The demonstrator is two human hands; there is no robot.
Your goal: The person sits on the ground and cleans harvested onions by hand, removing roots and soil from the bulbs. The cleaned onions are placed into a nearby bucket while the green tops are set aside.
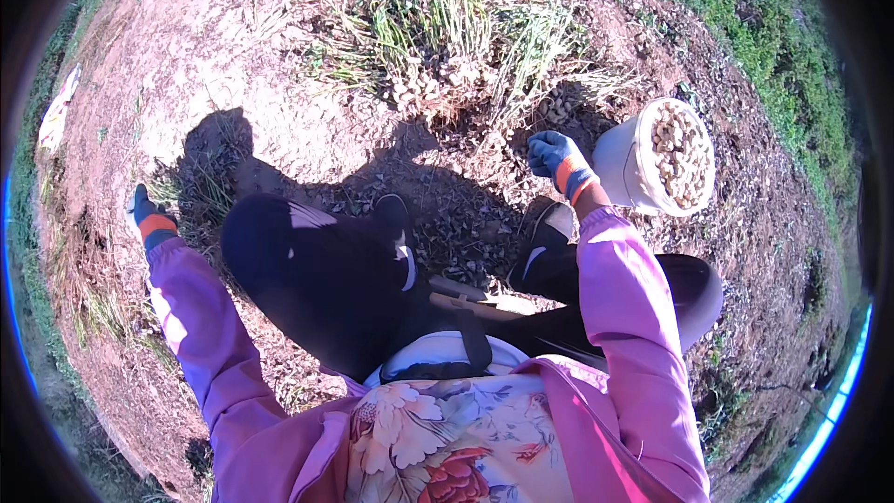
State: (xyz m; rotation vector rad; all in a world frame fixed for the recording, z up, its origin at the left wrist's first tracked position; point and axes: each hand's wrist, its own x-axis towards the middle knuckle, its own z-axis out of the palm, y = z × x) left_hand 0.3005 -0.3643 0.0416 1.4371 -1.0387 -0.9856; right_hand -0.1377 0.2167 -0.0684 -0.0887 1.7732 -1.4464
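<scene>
My left hand (148, 216), in a dark glove with an orange cuff band, reaches far out to the left, beside shaded plant stalks (209, 178). Its thumb and a finger stand apart, and I see nothing in its grasp. Just left of a white plastic bucket (618, 157) is my right hand (555, 157), gloved alike, with curled fingers that hide its palm. Peanuts in their shells (679, 157) fill the bucket, which appears tilted. Ahead of me lies a heap of uprooted peanut plants (447, 21), with pods (419, 87) clustered at the roots facing me.
My shoes (394, 223) rest on soil strewn with dry leaves. More pulled stalks (101, 311) lie at the left. A pale sack-like thing (59, 112) is farther off on that side. Green growth (761, 35) borders the ground at the upper right.
</scene>
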